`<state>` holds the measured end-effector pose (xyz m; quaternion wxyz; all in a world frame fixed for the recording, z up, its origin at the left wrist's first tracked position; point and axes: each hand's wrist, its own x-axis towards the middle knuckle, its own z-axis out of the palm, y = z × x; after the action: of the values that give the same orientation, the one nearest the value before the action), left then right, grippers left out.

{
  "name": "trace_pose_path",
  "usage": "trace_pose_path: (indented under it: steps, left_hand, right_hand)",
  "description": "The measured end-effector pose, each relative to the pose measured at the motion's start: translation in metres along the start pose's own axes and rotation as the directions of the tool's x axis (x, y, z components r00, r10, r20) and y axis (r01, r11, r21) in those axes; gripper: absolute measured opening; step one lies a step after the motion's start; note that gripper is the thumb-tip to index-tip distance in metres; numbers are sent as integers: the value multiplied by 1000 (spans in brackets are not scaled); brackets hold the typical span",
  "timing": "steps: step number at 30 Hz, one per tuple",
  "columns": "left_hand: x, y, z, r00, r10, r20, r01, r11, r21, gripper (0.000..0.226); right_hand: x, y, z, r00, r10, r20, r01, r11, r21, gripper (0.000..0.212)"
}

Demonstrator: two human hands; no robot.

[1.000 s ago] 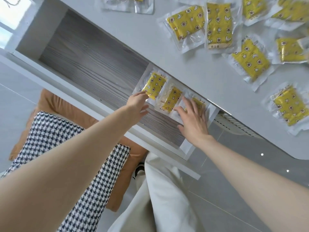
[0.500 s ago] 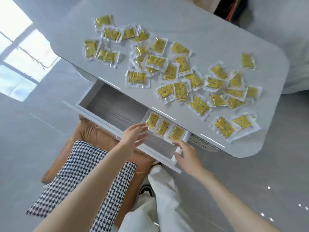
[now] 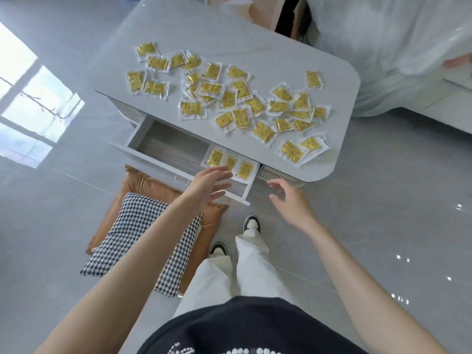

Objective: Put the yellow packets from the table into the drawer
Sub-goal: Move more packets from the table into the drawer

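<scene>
Compared with half a second ago, both hands are coming away from the drawer (image 3: 163, 146). The right hand (image 3: 291, 203), which was touching the drawer's right front corner, is now hanging in the air to the right of it, just below the desk (image 3: 255, 42) edge, touching nothing. Its fingers (image 3: 277, 183) are loosely curled and holding nothing. The left hand (image 3: 207, 185) is hovering over the drawer's front panel with its fingers (image 3: 222, 169) straight and spread wide, also holding nothing. The fingertips are overlapping the middle packet in view; contact cannot be told. A second ago both hands were lying on the packets in the drawer. The head view is also sitting higher and further back now, taking in the whole desk.

Three packets (image 3: 230, 163) are lying side by side in the drawer's right end, unchanged. The rest of the drawer floor is showing grey wood grain. The other yellow packets (image 3: 240, 98) are lying scattered on the desk, many overlapping.

Writing: the packets are showing a small dark-and-white print on yellow inside clear wrappers, too small to read. The black shirt (image 3: 229, 325) is showing white beads at the bottom edge, not legible.

A houndstooth cushion (image 3: 143, 238) is lying on a brown cushion (image 3: 143, 182) on the floor below the drawer.
</scene>
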<state>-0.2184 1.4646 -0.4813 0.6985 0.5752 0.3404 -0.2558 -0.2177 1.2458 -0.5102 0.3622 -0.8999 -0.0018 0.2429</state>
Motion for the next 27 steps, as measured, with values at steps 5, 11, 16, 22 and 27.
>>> trace_pose_path:
  steps: [5,11,16,22,27]
  left_hand:
    - [-37,9,47,999,31,42,-31,999,19,27]
    - [-45,31,143,994,77,81,-81,995,49,28]
    - [-48,43,237,989,122,79,-124,992,19,31]
    - [-46,41,338,988,147,45,-145,988,-47,30]
    - [-38,54,381,986,164,-18,-165,982,-90,27]
  right_hand:
    - [-35,5,-55,995,-47,-86,51,998,46,35]
    - [-48,43,-139,988,-51,-145,59,997,45,38]
    - [-55,86,-213,985,-68,-157,77,996,54,38]
    - [-55,133,-307,981,-97,-170,103,994,23,38]
    - [-36,153,-360,983,-111,-143,116,993,28,38]
